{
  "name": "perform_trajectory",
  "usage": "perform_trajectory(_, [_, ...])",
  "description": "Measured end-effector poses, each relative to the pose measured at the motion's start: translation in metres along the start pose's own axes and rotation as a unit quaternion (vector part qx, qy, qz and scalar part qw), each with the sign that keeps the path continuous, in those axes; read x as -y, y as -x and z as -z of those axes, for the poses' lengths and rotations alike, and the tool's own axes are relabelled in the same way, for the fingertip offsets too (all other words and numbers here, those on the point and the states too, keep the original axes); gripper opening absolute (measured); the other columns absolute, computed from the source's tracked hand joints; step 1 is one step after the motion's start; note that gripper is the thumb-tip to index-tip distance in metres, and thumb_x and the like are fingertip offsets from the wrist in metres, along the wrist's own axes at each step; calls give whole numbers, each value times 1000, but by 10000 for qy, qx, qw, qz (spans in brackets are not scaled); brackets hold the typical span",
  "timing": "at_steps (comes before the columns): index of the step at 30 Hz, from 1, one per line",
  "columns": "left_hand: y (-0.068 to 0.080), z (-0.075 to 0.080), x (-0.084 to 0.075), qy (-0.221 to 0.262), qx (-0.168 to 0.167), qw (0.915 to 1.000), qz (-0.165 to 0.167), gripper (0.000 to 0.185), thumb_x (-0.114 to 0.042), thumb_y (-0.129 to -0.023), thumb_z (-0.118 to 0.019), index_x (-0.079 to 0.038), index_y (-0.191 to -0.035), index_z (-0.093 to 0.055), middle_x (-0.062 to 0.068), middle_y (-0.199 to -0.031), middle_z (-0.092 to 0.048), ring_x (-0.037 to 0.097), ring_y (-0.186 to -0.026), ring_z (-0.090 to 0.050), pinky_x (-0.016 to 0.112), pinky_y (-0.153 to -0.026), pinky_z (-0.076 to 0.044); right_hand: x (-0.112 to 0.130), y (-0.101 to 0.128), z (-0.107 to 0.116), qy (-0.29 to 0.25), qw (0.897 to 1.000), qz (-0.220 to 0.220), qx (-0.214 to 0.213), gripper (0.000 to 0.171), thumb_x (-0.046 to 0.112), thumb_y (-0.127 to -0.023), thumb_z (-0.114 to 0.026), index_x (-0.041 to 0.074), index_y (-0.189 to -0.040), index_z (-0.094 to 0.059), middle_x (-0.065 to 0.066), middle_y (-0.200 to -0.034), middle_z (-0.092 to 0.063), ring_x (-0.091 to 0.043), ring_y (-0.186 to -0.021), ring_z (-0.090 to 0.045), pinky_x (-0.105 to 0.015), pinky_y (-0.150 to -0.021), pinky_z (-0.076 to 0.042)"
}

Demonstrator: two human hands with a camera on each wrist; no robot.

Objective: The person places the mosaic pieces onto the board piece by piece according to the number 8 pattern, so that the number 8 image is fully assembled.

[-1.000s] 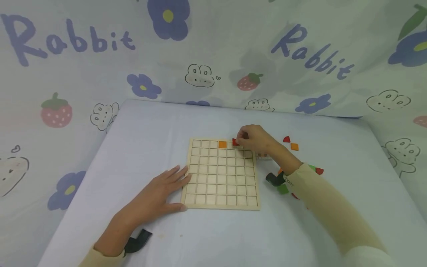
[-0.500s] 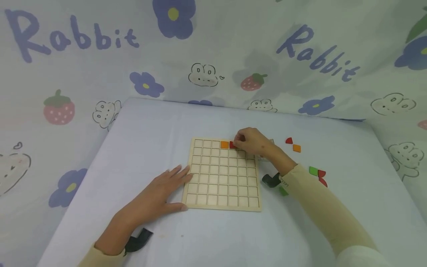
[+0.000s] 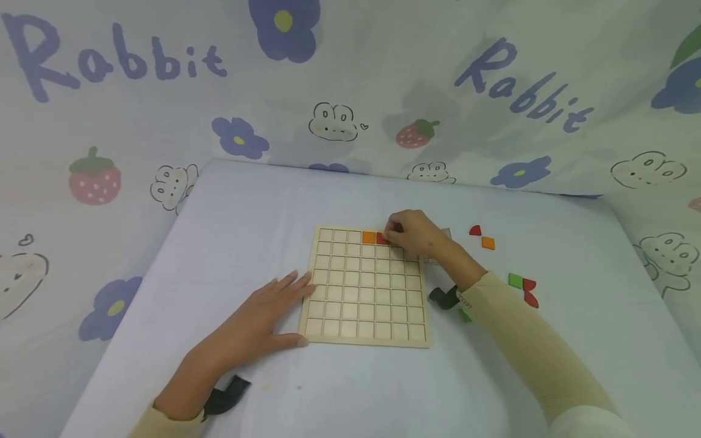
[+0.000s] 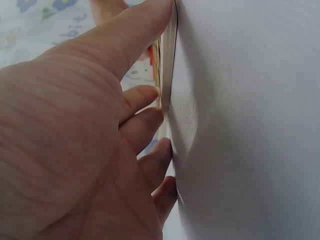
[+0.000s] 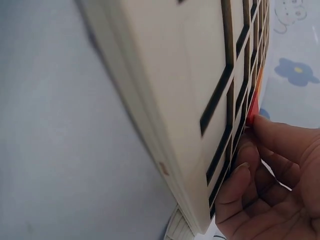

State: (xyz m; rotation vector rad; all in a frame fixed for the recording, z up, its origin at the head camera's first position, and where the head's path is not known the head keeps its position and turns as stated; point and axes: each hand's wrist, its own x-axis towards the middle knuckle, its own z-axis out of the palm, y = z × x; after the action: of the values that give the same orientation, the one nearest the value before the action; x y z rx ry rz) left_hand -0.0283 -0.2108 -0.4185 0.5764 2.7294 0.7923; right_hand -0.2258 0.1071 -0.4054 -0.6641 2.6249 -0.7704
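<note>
- Pinching with my right hand point(image 3: 415, 233), I hold a red tile point(image 3: 381, 239) at the far row of the wooden grid board point(image 3: 366, 286), my fingertips point(image 5: 252, 131) curled on its edge.
- That red tile sits just beside an orange tile point(image 3: 369, 237) already lying in the same far row.
- Flat and relaxed, my left hand point(image 3: 257, 316) rests on the surface, its straight fingers point(image 4: 145, 97) touching the board's left edge.
- Right of the board, loose pieces lie on the surface: a red one point(image 3: 474, 230) and an orange one point(image 3: 488, 243) near each other, and a green one point(image 3: 515, 280) closer to my sleeve.
</note>
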Motion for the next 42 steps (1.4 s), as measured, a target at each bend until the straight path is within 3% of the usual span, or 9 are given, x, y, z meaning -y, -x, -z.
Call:
perform_trajectory(13, [1,-1,2,-70,-76,9999,-26,92,-42,-85,-87,-21,-162,-42,-6,-172,-25,25,-159,-19,56,-126,-18,8,5,-8,304,9991,-54,-306,13,16,-103,-69,7,-94,-72,-3,-88,-67,-19,-83,-58,-33,-73,-52])
perform_trajectory(20, [2,-1,2,-46,-34,10000,-14,91,-41,-86,-86,-19,-162,-42,-5,-172,-25,26,-159,-19,58,-125,-18,14,18,-10,585,9973,139,-421,16,10,-104,-65,1,-107,-78,-10,-105,-73,-22,-94,-65,-36,-83,-59])
perform_trajectory(25, [1,-1,1,-48,-51,10000,14,92,-40,-85,-87,-19,-162,-42,-5,-171,-26,28,-159,-20,59,-125,-19,11,45,1,192,9968,245,-730,21,8,-105,-61,0,-117,-76,-11,-112,-74,-24,-97,-67,-39,-86,-59])
perform_trajectory(31, [-1,-3,-1,-85,-86,9999,23,98,-42,-84,-88,-21,-165,-36,-6,-172,-26,29,-158,-21,60,-124,-21,-14,96,32,-281,9924,145,-1188,23,6,-107,-57,1,-124,-72,-12,-119,-72,-28,-101,-69,-45,-84,-61])
perform_trajectory(36, [-3,-4,-1,-237,-31,9996,-144,96,-42,-85,-86,-16,-164,-37,-4,-172,-24,26,-159,-18,56,-126,-18,-34,131,49,-104,9906,-34,-1365,23,6,-108,-56,-1,-124,-71,-15,-117,-72,-33,-103,-69,-52,-87,-60])
perform_trajectory(42, [-2,-2,-1,-311,-9,9994,-166,95,-42,-86,-85,-14,-163,-38,-3,-172,-24,27,-159,-17,57,-126,-18,-52,157,52,109,9924,-45,-1228,22,2,-105,-59,-2,-122,-72,-13,-114,-73,-28,-99,-69,-50,-86,-61])
